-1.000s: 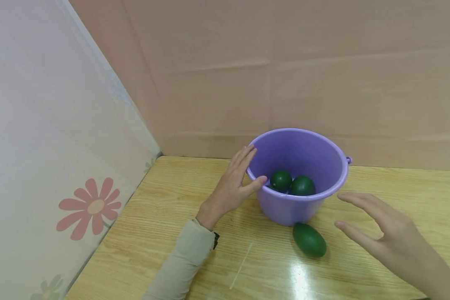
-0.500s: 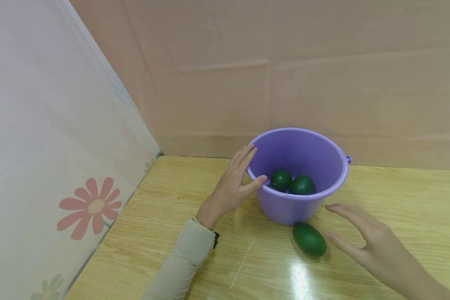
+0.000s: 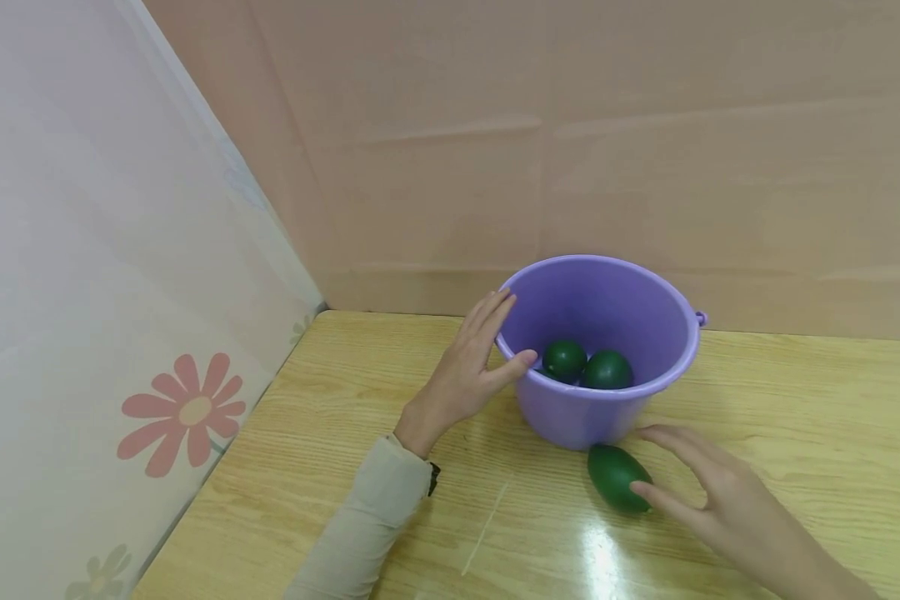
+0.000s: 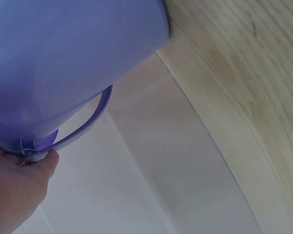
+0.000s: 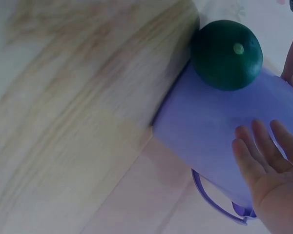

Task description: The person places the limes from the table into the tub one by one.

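Note:
A purple bucket (image 3: 577, 417) stands upright on the table, with dark green avocados (image 3: 607, 369) inside. My left hand (image 3: 457, 375) holds its left rim, fingertips over the edge and thumb across the front. In the left wrist view, one finger of that left hand (image 4: 17, 190) lies by the handle joint. Another smooth avocado (image 3: 615, 477) lies on the table against the bucket's front base. My right hand (image 3: 720, 492) is at its right, thumb and fingers spread apart; the thumb overlaps it in the head view. In the right wrist view, my right hand (image 5: 278, 170) appears apart from the avocado (image 5: 227, 54).
The light wooden table (image 3: 345, 400) reaches back to a tan sheet (image 3: 420, 167). A pale sheet with flower prints (image 3: 82, 250) hangs at the left. The bucket's purple handle (image 4: 95, 117) hangs at its outer side.
My right hand has moved left and slightly down, from beside the bucket to the right end of the loose avocado. The left hand and bucket stay in place.

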A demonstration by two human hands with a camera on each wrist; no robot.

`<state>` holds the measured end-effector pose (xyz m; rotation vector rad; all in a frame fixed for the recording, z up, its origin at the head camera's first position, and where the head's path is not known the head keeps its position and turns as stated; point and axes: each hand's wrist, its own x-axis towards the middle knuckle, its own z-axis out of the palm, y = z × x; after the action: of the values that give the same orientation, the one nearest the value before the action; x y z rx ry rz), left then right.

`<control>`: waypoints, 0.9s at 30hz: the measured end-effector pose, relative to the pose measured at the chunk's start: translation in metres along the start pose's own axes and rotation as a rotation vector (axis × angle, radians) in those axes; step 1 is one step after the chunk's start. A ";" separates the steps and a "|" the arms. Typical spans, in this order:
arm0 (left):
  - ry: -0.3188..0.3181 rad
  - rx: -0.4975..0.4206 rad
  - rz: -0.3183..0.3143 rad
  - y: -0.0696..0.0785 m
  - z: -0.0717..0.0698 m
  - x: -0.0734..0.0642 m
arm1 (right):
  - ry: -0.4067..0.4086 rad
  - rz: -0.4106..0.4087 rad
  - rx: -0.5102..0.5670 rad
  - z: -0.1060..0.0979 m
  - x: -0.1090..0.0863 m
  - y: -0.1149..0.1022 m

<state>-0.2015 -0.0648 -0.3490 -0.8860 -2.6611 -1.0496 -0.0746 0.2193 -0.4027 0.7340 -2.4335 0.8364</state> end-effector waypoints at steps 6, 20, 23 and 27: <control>-0.002 -0.009 -0.007 0.001 0.000 0.000 | -0.034 0.059 0.005 0.007 -0.003 0.000; -0.001 -0.010 -0.004 0.000 0.001 0.000 | -0.082 0.105 -0.036 0.017 -0.005 0.004; -0.001 -0.014 -0.003 0.000 0.001 0.000 | -0.081 0.098 -0.037 0.019 -0.005 0.005; 0.000 -0.016 -0.004 0.001 0.001 0.000 | -0.097 0.107 -0.047 0.021 -0.005 0.005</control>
<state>-0.2013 -0.0636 -0.3494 -0.8843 -2.6586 -1.0736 -0.0791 0.2102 -0.4221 0.6464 -2.5895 0.7974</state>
